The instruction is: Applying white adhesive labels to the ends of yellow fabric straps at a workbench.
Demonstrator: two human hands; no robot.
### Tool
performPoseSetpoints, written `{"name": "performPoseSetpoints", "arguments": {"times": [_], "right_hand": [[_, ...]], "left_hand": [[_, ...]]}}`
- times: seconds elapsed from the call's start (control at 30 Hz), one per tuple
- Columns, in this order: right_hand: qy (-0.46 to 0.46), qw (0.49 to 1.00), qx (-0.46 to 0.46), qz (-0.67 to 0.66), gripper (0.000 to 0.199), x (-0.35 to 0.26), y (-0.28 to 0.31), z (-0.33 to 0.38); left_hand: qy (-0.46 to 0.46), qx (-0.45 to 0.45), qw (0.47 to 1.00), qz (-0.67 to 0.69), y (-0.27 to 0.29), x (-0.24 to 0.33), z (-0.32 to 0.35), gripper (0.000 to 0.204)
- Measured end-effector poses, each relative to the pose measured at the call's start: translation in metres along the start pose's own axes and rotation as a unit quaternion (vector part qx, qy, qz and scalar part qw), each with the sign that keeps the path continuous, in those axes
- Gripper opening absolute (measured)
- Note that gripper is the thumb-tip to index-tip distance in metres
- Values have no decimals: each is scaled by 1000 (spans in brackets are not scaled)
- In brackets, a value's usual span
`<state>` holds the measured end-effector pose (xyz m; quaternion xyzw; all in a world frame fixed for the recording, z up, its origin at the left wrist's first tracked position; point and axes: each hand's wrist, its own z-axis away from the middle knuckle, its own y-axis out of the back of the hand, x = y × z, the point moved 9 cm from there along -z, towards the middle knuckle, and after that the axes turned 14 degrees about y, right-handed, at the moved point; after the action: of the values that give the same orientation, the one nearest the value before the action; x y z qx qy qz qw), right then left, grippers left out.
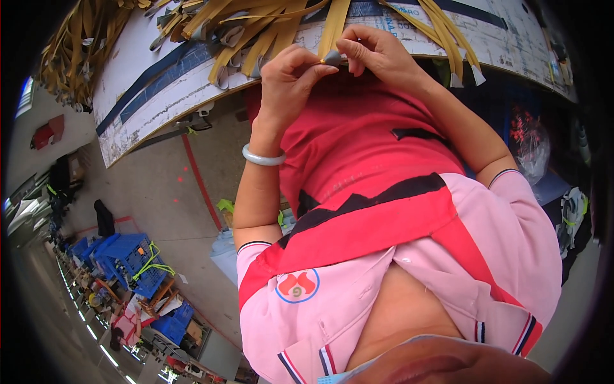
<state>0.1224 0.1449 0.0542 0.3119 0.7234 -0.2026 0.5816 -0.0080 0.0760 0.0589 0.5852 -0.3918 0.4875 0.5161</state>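
Left hand: fingertips pinched on grey tip of yellow strap.
Right hand: pinched on same tip.
Surface: white workbench.

The scene is seen from a single fisheye view worn on the head and pointed steeply down along the person's own torso. The hands, left hand and right hand, are seen close at the near edge of the worktable, which is bent along the top of the picture. The floor is seen farther off at the left, and the dark rim probably hides the rest.
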Motion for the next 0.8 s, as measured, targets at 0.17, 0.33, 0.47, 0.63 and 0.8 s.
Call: {"name": "performPoseSetpoints", "arguments": {"times": [0.17, 0.33, 0.47, 0.63, 0.8], "right_hand": [[-38, 996, -73, 30, 33, 5, 8, -2], [-10, 998, -54, -13, 35, 7, 11, 4], [-54, 968, -117, 216, 33, 26, 38, 42], [17, 921, -19, 389, 21, 12, 100, 82], [146, 752, 88, 636, 24, -4, 152, 62]], "left_hand": [[-125, 41, 987, -90, -11, 31, 6, 16], [-81, 110, 990, 30, 32, 25, 7, 15], [21, 368, 927, 73, 175, -32, 26, 16], [69, 323, 943, 25, 169, -41, 49, 14], [77, 129, 988, 45, 58, -40, 23, 8]]}}
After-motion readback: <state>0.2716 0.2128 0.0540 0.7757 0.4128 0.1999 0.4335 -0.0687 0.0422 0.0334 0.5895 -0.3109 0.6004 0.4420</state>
